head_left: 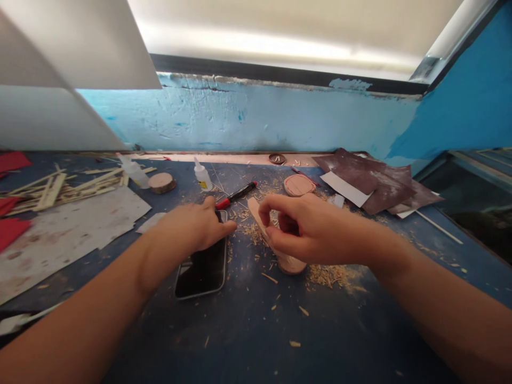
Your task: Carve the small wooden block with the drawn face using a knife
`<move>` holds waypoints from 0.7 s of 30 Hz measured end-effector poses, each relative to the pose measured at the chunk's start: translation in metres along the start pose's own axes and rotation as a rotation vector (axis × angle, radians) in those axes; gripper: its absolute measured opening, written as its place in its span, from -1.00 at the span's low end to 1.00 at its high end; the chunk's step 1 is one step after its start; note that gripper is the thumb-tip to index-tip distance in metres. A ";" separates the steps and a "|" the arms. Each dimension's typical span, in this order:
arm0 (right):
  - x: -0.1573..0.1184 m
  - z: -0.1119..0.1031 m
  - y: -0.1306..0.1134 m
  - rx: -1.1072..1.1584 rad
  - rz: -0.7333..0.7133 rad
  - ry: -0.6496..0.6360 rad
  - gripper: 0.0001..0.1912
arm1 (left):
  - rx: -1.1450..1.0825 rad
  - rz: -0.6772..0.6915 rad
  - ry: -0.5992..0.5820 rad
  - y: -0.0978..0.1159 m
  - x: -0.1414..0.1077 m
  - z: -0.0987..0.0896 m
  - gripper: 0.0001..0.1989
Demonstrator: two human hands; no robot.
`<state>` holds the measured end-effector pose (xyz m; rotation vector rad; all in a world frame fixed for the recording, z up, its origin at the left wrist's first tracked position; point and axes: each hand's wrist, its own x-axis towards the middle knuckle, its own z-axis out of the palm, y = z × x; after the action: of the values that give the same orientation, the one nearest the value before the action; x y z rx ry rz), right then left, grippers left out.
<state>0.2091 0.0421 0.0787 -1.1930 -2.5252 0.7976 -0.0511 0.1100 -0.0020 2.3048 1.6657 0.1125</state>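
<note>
My left hand is palm down over the upper part of a dark smartphone, thumb and index finger apart. Just beyond its fingertips lies a red and black marker. My right hand has thumb and index finger curled to a near pinch; whatever is between them, if anything, cannot be made out. Under these fingers is a pale carved wooden piece, narrow at its far end and rounded at its near end, partly hidden by the hand. Wood shavings surround it.
Glue bottles and a wooden disc stand at the back left, near wooden sticks and stained paper. Another wooden disc lies beyond my right hand. Brown sandpaper sheets lie back right, before a blue wall.
</note>
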 end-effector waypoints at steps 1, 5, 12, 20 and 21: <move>0.000 0.000 0.000 -0.007 0.001 0.006 -0.94 | 0.053 -0.095 -0.025 0.003 0.000 -0.002 -0.28; 0.001 0.000 0.004 -0.027 -0.006 0.015 -0.97 | 0.170 -0.308 -0.132 0.021 -0.005 -0.018 -0.12; 0.000 0.000 0.010 -0.028 -0.023 0.023 -0.95 | 0.230 -0.317 -0.156 0.028 -0.009 -0.022 -0.19; 0.001 -0.005 0.013 0.007 -0.063 0.031 -0.91 | 0.141 0.063 0.094 0.041 -0.025 -0.037 -0.24; 0.001 -0.006 0.013 0.012 -0.073 0.034 -0.90 | 0.045 0.155 0.114 0.046 -0.028 -0.039 -0.25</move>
<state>0.2192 0.0523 0.0758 -1.0948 -2.5175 0.7669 -0.0273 0.0783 0.0507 2.5026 1.5534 0.2461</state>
